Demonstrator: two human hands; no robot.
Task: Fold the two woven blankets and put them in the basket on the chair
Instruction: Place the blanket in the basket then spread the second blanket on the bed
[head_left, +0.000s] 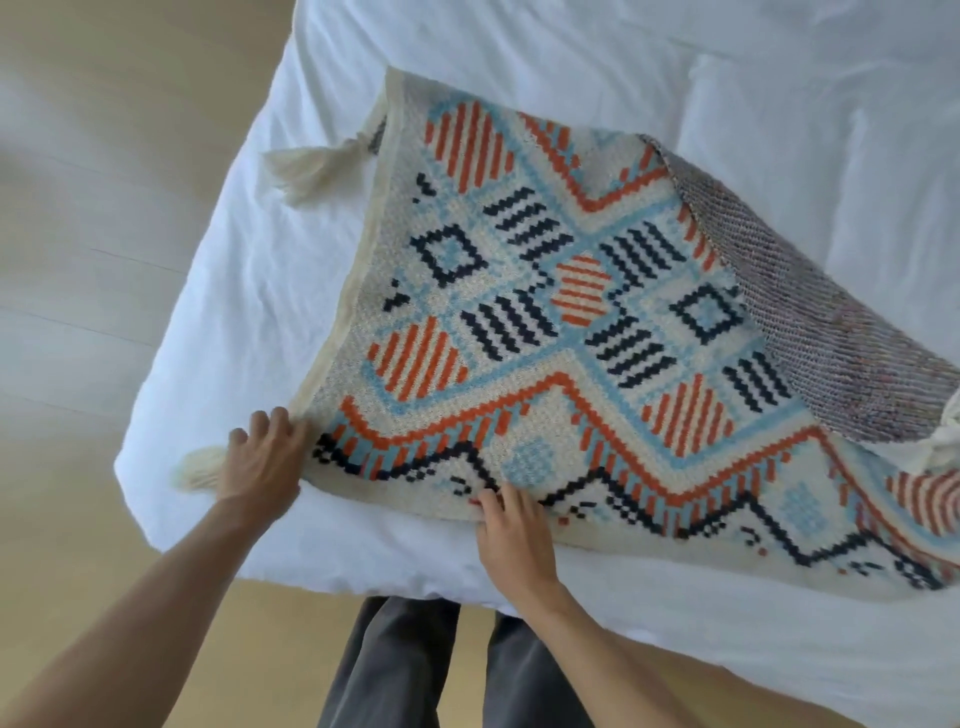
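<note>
- You are standing at the corner of the bed (519, 52). The blanket (519, 291) is lying spread across it, pattern up. Neither the basket nor a second blanket is showing.
- Your left hand (260, 462) is resting at the blanket's near-left corner, just beside a cream tassel (200, 470). Its fingers (270, 421) are bending onto the cloth, but blur is hiding whether they are pinching it or only pressing.
- Be making sure this hand is taking the woven corner itself and not the tassel, which is likely to stretch and let the edge sag.
- Your right hand (514, 540) is sitting further along the near edge, its fingers (498, 499) curling over the hem and grasping it.
- For a clean fold, you are probably wanting both hands lifting together. That means keeping the edge taut between them and carrying it over to meet the far edge.
- On the right, a flap (841, 322) is lying turned over with its grey underside up. I am judging that it needs squaring first, so the layers are stacking evenly.
- The weave is looking thick and floppy, so be smoothing each crease with your palm.
</note>
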